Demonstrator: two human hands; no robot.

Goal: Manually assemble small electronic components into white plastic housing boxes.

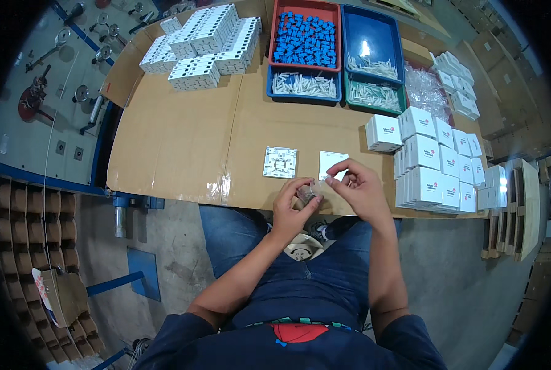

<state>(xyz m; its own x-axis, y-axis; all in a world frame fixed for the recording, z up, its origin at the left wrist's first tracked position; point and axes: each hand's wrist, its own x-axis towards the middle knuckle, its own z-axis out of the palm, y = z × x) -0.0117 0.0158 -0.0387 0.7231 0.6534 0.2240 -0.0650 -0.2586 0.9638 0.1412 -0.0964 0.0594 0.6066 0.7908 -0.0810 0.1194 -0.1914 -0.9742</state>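
My left hand (pixel 291 208) is closed around a small clear plastic bag (pixel 308 190) over the table's near edge. At the bag's upper end, my right hand (pixel 363 190) pinches with thumb and forefinger. What is inside the bag, if anything, is too small to make out. Just beyond my left hand lies a square white frame (pixel 280 162) with a moulded centre. A plain white square plate (pixel 333 161) lies beside it, partly covered by my right fingers.
Cardboard (pixel 183 135) covers the table. Stacked white modules (pixel 195 73) stand far left. At the back are a red tray (pixel 339 37) of blue parts, and blue (pixel 342 46) and green trays (pixel 404 98) with small clear-white pieces. White boxes (pixel 424 151) pile up on the right.
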